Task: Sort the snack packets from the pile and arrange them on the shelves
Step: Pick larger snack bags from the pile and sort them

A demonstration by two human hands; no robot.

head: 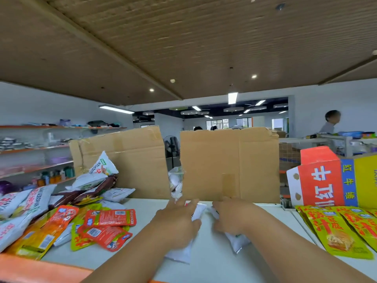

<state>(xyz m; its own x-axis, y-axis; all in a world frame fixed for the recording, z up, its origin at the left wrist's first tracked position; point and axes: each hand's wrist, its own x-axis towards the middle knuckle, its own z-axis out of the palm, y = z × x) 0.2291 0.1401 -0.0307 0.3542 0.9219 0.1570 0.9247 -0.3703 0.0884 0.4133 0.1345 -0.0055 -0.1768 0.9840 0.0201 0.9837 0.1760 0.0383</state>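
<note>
Both hands rest on the white shelf in front of me. My left hand lies flat on a white snack packet, fingers curled over its top edge. My right hand presses on a second white packet beside it. A mixed pile of packets covers the shelf's left side: white, brown, orange, red and yellow-green ones. On the right, yellow-green packets lie overlapped in a neat row.
Two cardboard sheets stand upright at the back of the shelf, with a gap between them. A red and yellow carton stands at the right. The shelf above hangs low overhead. Other shelves line the left wall; a person stands far right.
</note>
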